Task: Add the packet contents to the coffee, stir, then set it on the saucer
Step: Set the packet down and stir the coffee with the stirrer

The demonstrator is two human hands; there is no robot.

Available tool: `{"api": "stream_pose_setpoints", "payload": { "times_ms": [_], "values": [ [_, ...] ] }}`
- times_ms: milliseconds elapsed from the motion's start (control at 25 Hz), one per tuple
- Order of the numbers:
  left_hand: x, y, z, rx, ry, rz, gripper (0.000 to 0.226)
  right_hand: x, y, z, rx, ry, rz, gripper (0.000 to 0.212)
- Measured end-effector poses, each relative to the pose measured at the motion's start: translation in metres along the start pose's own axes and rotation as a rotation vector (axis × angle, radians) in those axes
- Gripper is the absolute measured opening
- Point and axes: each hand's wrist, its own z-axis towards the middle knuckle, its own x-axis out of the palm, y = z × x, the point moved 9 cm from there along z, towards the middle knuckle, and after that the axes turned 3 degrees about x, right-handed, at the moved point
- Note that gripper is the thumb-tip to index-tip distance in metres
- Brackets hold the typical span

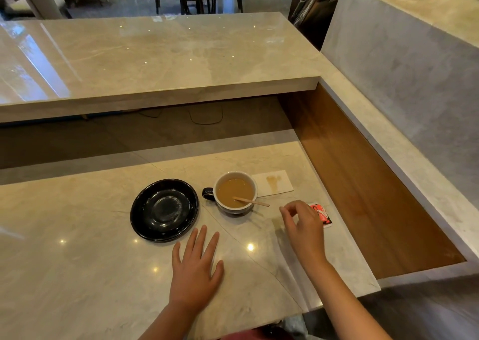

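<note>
The coffee cup (235, 193), stirrer (251, 201) inside, sits just beyond my right hand (304, 229), whose fingers (286, 211) curl loosely, holding nothing. My left hand (195, 268) lies flat, fingers spread, on the tabletop (77, 275) beside the saucer (164, 210).

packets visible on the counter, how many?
1. A red packet lies on the lower counter, right of the coffee cup, partly hidden behind the right hand. More could be hidden under that hand; none shows elsewhere.

One cup (235, 193), one saucer (164, 210), one stirrer (251, 201), one packet (323, 214), one napkin (272, 183) and two hands are counted.
</note>
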Motion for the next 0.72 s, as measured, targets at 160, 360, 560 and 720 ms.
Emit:
{"api": "stream_pose_setpoints", "payload": {
  "times_ms": [160, 360, 560, 720],
  "values": [
    [-0.001, 0.000, 0.000, -0.012, 0.006, -0.005, 0.059, 0.028, 0.014, 0.011, 0.106, 0.132, 0.173, 0.012],
    [0.002, 0.003, 0.000, -0.037, 0.028, 0.009, 0.060, 0.045, 0.027, 0.011, 0.118, 0.217, 0.137, 0.015],
    [0.001, 0.001, 0.000, -0.031, 0.026, 0.008, 0.060, 0.048, 0.045, 0.021, 0.044, 0.163, 0.286, 0.011],
    [0.001, 0.001, 0.001, -0.027, 0.034, 0.013, 0.060, 0.054, 0.062, 0.038, -0.019, 0.219, 0.310, 0.017]
  ]
}}
